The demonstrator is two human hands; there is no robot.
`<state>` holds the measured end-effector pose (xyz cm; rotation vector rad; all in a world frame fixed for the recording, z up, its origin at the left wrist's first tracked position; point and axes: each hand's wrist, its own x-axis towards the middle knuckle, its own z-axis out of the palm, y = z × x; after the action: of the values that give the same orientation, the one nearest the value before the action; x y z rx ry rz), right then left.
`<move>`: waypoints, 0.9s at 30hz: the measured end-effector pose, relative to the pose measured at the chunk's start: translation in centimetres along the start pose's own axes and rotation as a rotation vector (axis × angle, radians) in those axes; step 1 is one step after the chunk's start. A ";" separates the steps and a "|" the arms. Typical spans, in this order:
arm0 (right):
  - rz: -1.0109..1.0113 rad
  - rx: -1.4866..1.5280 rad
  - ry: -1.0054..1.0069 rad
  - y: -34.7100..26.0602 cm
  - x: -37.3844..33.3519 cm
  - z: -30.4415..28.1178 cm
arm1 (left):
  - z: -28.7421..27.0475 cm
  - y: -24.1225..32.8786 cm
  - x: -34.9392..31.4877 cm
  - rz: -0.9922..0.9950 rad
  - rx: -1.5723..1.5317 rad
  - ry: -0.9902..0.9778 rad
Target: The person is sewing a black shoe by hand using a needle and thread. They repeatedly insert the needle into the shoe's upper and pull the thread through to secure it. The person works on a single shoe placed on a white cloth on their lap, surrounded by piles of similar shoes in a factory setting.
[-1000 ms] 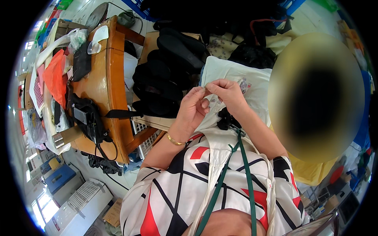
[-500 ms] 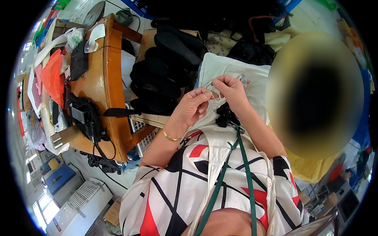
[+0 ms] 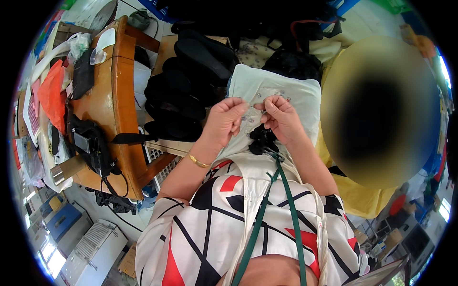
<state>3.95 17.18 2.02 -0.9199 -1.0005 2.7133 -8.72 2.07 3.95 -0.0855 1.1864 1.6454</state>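
Observation:
Over my lap, my left hand [image 3: 223, 120] is closed in a pinch, thumb against index finger. My right hand [image 3: 283, 120] faces it, also pinching, its fingertips level with the left ones. A thin strand [image 3: 251, 106], like thread or fine wire, runs between the two pinches; its exact kind is too small to make out. Beneath the hands lies a white cloth [image 3: 300, 88] with small printed flowers. A black crumpled bundle [image 3: 262, 139] rests on it just below the hands, beside the lower end of a green cord [image 3: 292, 202] hanging down my front.
Black shoes [image 3: 202, 57] lie piled in a cardboard box at the left. Beyond it stands a wooden table [image 3: 107, 90] with a black bag [image 3: 90, 143] and an orange-red plastic bag [image 3: 52, 95]. Yellow cloth [image 3: 365, 198] hangs at the right, beside a blurred area.
My right hand has come down and my fingertips now sit level, slightly apart, with the strand between them. The whole view has shifted a little, so surroundings appear further left.

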 end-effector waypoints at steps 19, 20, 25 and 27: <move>0.049 0.017 0.024 -0.1 -0.1 0.3 | 1.4 -1.6 1.2 0.022 0.279 -0.116; 0.045 0.014 0.020 0.0 -0.1 0.2 | 1.3 -1.7 1.2 0.021 0.281 -0.118; 0.034 -0.011 0.013 0.3 -0.1 -0.1 | 1.4 -1.8 1.2 0.129 0.382 -0.090; 0.023 0.014 0.012 0.5 -0.2 -0.3 | 1.1 -2.1 1.3 0.215 0.439 -0.050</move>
<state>4.30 16.91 1.62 -0.9502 -0.9728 2.7269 -7.10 3.66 2.43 0.3686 1.5319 1.5193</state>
